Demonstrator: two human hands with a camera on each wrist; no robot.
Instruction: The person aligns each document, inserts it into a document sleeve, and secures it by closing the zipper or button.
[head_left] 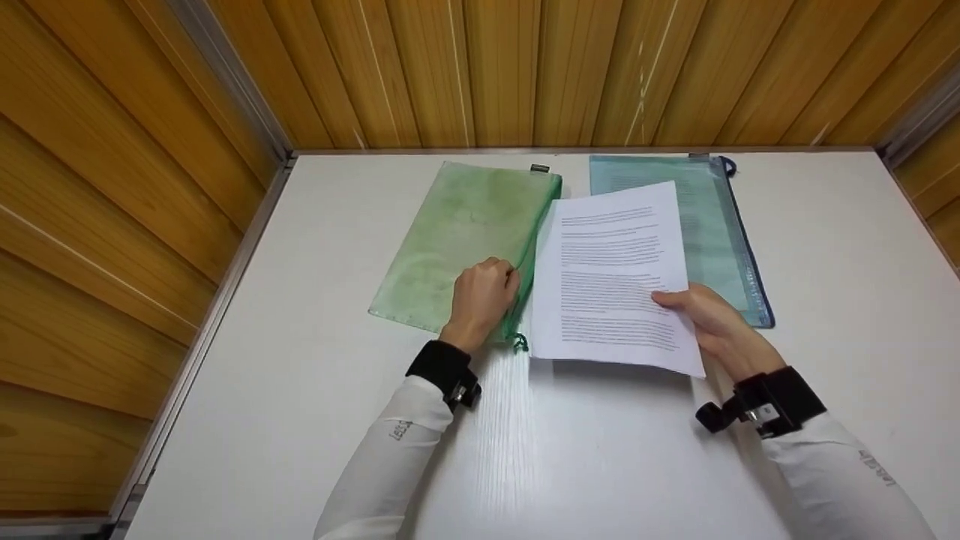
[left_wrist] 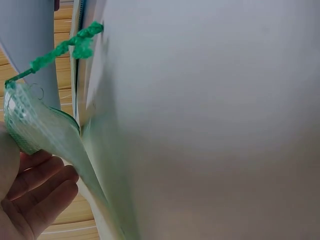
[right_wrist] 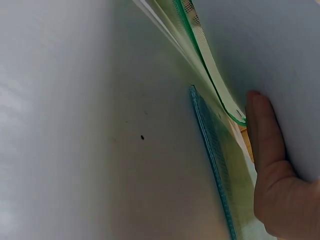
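A green mesh zip pouch [head_left: 457, 217] lies at the middle left of the table. My left hand [head_left: 482, 300] grips its right, zipped edge, which is lifted off the table in the left wrist view. From a corner of that edge hangs a green braided cord pull [left_wrist: 62, 49]. My right hand [head_left: 720, 326] holds printed sheets of paper [head_left: 611, 277] by their right side, thumb on top and fingers beneath. The left edge of the paper meets the pouch's zipped edge. In the right wrist view the paper's blank underside [right_wrist: 255, 45] rises close to the green zip.
A blue zip pouch [head_left: 712, 232] with a dark blue zip edge lies at the back right, partly under the paper, with printed pages showing through. The white table [head_left: 300, 300] meets wood-panelled walls [head_left: 495, 75] at the back and left.
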